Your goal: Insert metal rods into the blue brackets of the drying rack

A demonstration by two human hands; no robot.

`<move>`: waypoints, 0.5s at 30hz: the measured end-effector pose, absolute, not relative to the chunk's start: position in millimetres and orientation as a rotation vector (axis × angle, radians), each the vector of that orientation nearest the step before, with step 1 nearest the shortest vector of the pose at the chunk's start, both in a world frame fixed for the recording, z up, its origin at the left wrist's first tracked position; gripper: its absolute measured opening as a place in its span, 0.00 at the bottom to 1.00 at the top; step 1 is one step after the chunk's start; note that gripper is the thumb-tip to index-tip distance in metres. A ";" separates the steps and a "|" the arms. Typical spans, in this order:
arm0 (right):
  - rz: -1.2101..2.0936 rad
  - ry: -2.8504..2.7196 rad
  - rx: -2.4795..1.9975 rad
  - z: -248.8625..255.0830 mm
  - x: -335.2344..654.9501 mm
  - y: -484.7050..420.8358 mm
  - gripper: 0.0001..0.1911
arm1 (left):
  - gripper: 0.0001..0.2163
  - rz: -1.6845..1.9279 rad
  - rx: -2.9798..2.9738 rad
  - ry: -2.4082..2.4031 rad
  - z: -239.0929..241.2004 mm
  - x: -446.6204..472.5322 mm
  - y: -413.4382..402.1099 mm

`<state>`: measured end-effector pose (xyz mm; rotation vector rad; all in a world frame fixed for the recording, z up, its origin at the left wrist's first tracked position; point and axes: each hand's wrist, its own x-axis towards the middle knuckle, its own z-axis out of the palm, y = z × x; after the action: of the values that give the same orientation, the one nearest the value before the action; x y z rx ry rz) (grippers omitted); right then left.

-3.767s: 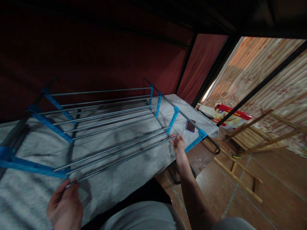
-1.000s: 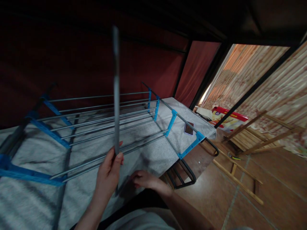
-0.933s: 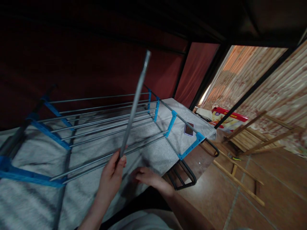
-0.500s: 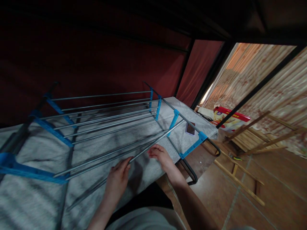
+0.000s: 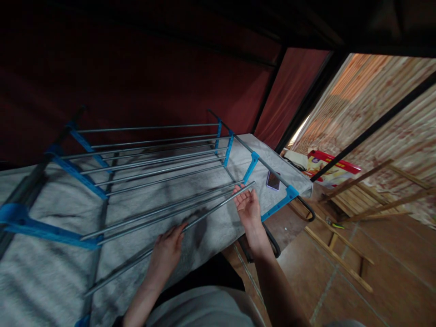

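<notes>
A partly assembled metal rack with blue plastic brackets (image 5: 76, 178) and several thin rods (image 5: 161, 158) lies across a grey fabric-covered surface (image 5: 41, 268). My left hand (image 5: 167, 247) is closed round the middle of a loose metal rod (image 5: 218, 207), which slants up to the right in front of the rack. Beneath the rod's right end my right hand (image 5: 248, 210) is open, palm up and fingers apart. I cannot tell whether its fingers touch the rod. The rod's right end stands free, near a blue end bracket (image 5: 251, 166).
A phone (image 5: 273, 180) lies on the fabric behind the rack's right side. Black curved tube ends (image 5: 306, 209) stick out past the edge. On the tiled floor are a wooden frame piece (image 5: 340, 259), a slatted wooden piece (image 5: 354, 202) and a red-and-yellow box (image 5: 334, 168).
My right hand has moved right and up along the rod and turned palm up. The rod's right end has come down, away from the rack's side tube. My left hand keeps its hold.
</notes>
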<state>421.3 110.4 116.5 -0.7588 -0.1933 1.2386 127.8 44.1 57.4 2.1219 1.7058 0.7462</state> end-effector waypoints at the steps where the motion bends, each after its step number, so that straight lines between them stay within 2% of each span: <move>1: 1.218 -0.171 -0.756 113.3 424.8 113.0 0.14 | 0.21 0.736 2.130 1.710 57.6 127.7 43.2; 5: 1.175 -0.104 -0.730 98.4 435.2 119.8 0.12 | 0.20 0.687 2.124 1.706 58.3 125.6 41.4; 11: 1.174 -0.118 -0.714 79.2 439.4 123.6 0.10 | 0.13 0.538 2.089 1.830 65.4 120.1 35.4; 15: 1.152 -0.091 -0.759 69.6 441.8 125.2 0.11 | 0.10 0.451 2.033 1.884 66.2 109.6 31.5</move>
<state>441.8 125.2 69.6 -0.7586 -0.0913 1.1517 109.6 31.5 66.2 2.0329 1.8839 0.4509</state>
